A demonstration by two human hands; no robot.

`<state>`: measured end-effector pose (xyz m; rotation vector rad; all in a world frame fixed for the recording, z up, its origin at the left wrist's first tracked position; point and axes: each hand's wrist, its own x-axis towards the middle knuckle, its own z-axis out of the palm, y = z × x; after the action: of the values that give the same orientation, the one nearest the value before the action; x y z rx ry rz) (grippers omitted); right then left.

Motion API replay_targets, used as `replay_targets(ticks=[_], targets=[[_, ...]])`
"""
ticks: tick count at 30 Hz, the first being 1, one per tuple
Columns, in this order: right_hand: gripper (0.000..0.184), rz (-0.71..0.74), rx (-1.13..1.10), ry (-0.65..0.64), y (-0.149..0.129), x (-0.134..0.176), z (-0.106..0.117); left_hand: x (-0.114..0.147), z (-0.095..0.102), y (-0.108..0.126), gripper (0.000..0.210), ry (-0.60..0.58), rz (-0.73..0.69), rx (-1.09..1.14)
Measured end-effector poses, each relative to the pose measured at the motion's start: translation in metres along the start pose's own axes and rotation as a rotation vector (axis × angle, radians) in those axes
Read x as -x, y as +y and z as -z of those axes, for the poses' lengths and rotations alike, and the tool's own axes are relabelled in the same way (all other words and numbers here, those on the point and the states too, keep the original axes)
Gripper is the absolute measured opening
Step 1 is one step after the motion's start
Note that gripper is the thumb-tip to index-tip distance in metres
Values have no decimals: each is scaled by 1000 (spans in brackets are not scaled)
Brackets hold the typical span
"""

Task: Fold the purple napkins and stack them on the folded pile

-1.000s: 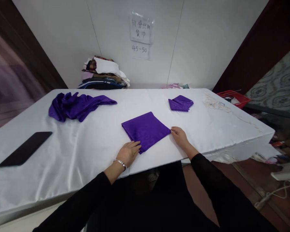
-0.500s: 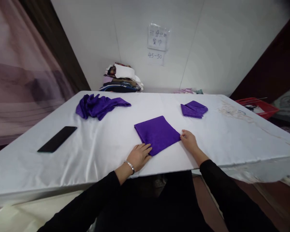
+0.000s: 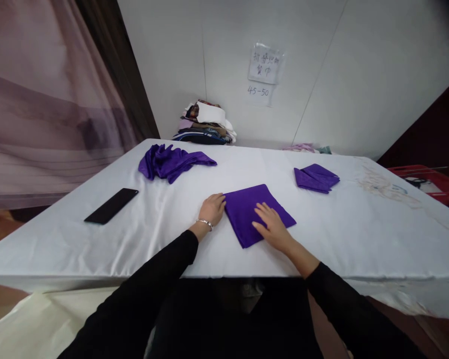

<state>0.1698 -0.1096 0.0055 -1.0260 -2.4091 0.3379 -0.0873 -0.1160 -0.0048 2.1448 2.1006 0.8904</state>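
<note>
A purple cloth napkin point(image 3: 239, 217), folded into a flat square, lies turned cornerwise near the front of the table. At its left corner, my left hand point(image 3: 212, 208), with a silver bracelet at the wrist, has its fingers closed on the edge. My right hand point(image 3: 273, 227) rests palm down on the napkin's right half, fingers apart and holding nothing. Farther back on the right lies another purple napkin point(image 3: 316, 178), folded into a pointed shape. A crumpled heap of purple cloth point(image 3: 172, 162) sits at the back left.
A white satin cloth point(image 3: 164, 224) covers the table. On the left lies a dark flat phone-like slab point(image 3: 112, 206). Stacked clothes point(image 3: 205, 124) stand by the wall below a handwritten sign point(image 3: 264, 65). Pale strings point(image 3: 385, 187) and a red basket point(image 3: 434, 179) are at the right.
My left hand has moved from the napkin's front edge up to its left corner. My right hand has left the right corner and now lies on top. The view has shifted left.
</note>
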Motion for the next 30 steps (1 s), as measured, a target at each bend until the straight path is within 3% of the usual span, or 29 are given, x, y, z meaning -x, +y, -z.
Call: replay_targets(ticks=[4,8,17,30], targets=[[55,119,28,-226,-36,-14,-18,-10,-6,-17,33,-6,236,-8],[68,191,79,-366,-45,-8,-34,-17,-9,-22,32,-35,278,-6],[72,210,113,-407,-47,-1,-34,-38,-13,-25,22,-59,279,63],[74,170,121,-510,-50,-3,-29,-52,-17,-54,17,-136,202,210]])
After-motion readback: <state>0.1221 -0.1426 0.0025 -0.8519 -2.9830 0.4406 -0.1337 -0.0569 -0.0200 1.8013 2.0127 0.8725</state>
